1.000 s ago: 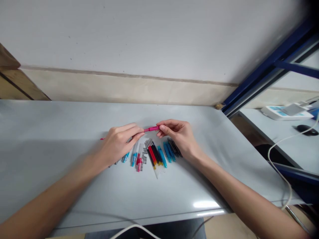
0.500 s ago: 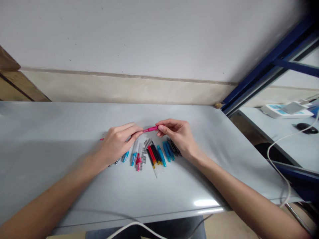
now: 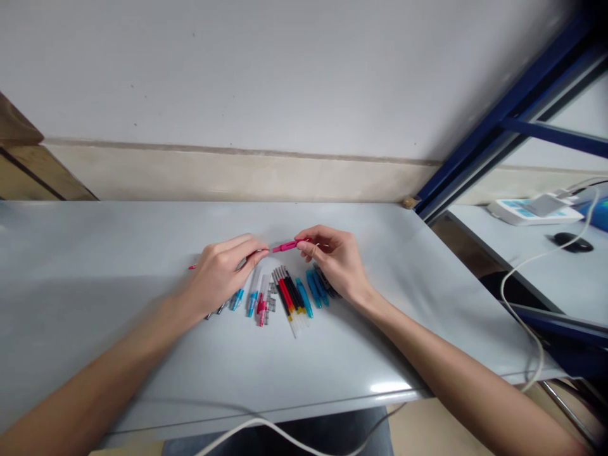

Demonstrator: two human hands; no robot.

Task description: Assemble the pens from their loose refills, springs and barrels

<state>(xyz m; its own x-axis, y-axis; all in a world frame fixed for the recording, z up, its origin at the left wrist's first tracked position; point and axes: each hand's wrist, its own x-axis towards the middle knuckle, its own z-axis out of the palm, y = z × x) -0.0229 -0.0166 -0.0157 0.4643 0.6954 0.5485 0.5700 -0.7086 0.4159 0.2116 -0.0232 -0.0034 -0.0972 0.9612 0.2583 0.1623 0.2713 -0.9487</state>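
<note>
A pink pen barrel [image 3: 285,246] is pinched between the thumb and fingers of my right hand [image 3: 335,253], its narrow end pointing left. My left hand [image 3: 228,266] has thumb and forefinger pressed together just short of that end; a tiny dark tip shows at the fingertips, too small to name. Below the hands lie several ink refills [image 3: 291,292], red and black. Blue pen barrels [image 3: 305,297] lie to their right, with dark pen parts [image 3: 327,282] partly under my right hand. Clear pen tubes with blue [image 3: 251,303] and pink [image 3: 261,310] ends lie left of the refills, beside small clear clips [image 3: 271,303].
The grey table [image 3: 304,373] meets a tiled wall [image 3: 266,177] at the back. A blue metal frame [image 3: 468,152] rises at the right. Beyond it are a white device [image 3: 527,212] and a black mouse [image 3: 572,242]. White cables [image 3: 513,297] hang at the right and front.
My left fingertips have drawn slightly left, off the narrow end of the pink barrel, leaving a small gap. My right hand still holds the barrel. The view has shifted slightly.
</note>
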